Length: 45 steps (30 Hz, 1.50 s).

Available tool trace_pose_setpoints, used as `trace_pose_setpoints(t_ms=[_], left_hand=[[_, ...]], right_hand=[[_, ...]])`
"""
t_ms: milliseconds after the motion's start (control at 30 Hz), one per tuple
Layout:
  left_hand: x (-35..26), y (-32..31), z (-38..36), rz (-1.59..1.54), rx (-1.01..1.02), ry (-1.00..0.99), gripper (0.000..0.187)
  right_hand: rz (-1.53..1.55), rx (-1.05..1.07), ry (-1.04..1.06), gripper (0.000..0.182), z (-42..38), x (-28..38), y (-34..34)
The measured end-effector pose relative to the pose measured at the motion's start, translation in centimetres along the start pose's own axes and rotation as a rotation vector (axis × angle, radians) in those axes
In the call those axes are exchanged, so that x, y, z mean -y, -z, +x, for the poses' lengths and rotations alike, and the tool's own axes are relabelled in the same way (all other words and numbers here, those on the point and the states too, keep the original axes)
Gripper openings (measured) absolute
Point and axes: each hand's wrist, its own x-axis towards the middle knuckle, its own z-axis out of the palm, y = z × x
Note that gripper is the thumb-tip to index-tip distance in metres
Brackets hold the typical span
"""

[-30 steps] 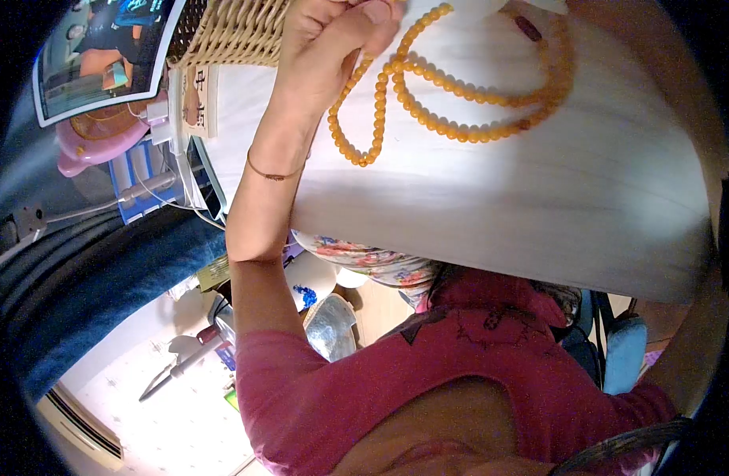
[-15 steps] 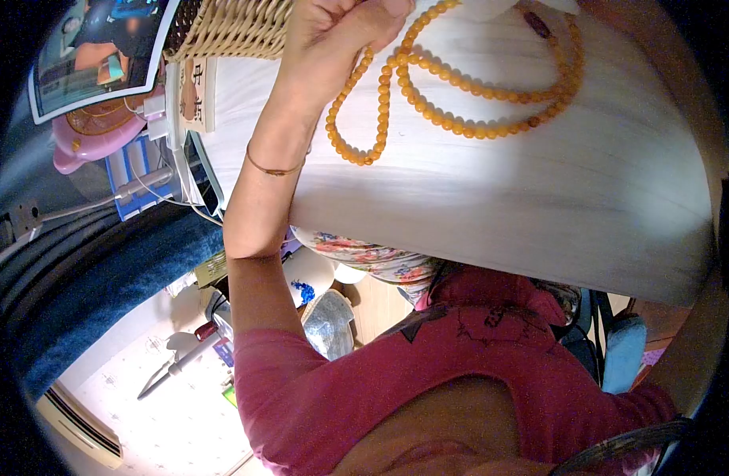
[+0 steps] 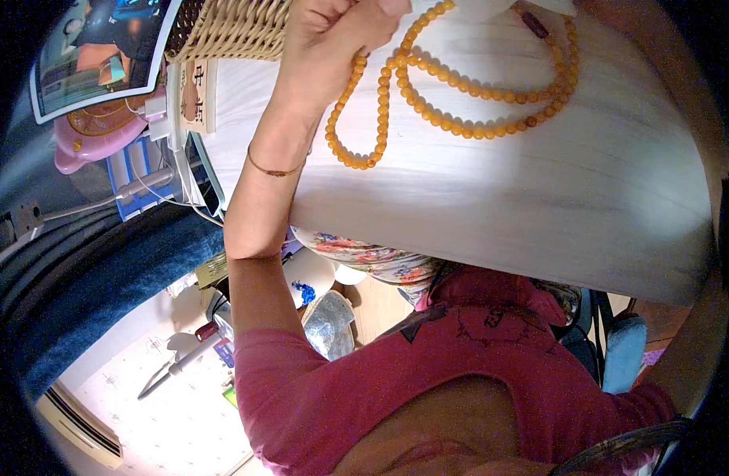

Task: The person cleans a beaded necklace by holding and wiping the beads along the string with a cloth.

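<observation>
Because the amber-coloured, round-beaded strand (image 3: 477,134) lay crossed on the pale, streaked tabletop (image 3: 460,206), any sharp pull risked tangling its loops, though the narrowly curled left hand (image 3: 325,47) hid its contents, with the right hand unseen.

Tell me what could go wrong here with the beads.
The beads cross over themselves on the table, so a tug could tangle the loops. One strand runs up to the left hand; a sharp pull there might strain the string. The hand is also close to the basket and could nudge it.
</observation>
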Motion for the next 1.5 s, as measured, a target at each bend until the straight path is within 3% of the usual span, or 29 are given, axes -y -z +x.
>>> trace_pose_setpoints(t_ms=[133,233,333,400,467,767,967,1133,1200,1233,1333,1400,1500], left_hand=[[-0.1,0.5,-0.1,-0.23,0.044,0.056,0.015],[-1.8,-1.6,-0.3,-0.275,-0.055,-0.006,0.014],[-5.5,-0.9,-1.4,-0.516,-0.068,0.054,0.01],[-8.5,-0.2,-1.3,-0.884,0.082,0.014,0.017],[-11.6,0.2,-1.6,-0.838,0.142,-0.117,0.016],[-25.6,-1.1,-1.3,-0.362,0.125,-0.184,0.012],[-30.7,-1.0,0.8,-0.14,-0.08,-0.417,0.018],[-30.4,-2.0,2.7,0.003,-0.343,-0.709,0.025],[-31.6,-3.3,2.2,-0.058,-0.149,-0.402,0.021],[-31.9,-3.8,2.1,-0.089,-0.056,-0.246,0.02],[-27.3,-5.5,2.3,0.08,-0.082,-0.272,0.031],[-22.6,-7.0,3.4,0.261,-0.385,-0.382,0.027],[-17.4,-4.5,3.2,0.397,-0.232,-0.405,0.019]], right_hand=[[0.002,0.0,0.0,0.035,0.3,0.0,0.2],[-0.005,-0.003,0.011,0.036,0.1,0.5,0.4],[0.005,-0.015,0.028,0.036,-0.4,1.1,0.6],[0.02,-0.02,0.035,0.036,-0.7,1.1,0.5],[0.039,-0.019,0.038,0.036,-0.4,0.9,0.5],[0.211,0.026,0.083,0.036,1.3,-0.2,1.9],[0.704,0.228,0.126,0.036,3.4,-3.0,3.1],[0.773,0.248,0.229,0.033,3.7,-3.5,3.2],[0.642,0.2,0.366,0.032,3.6,-3.4,3.2],[0.748,0.203,0.313,0.031,3.5,-3.1,3.2],[0.961,0.195,0.222,0.03,3.1,-0.8,2.9],[0.972,0.159,0.258,0.029,2.2,1.6,2.6],[1.051,0.261,0.277,0.029,0.8,4.6,1.8]])
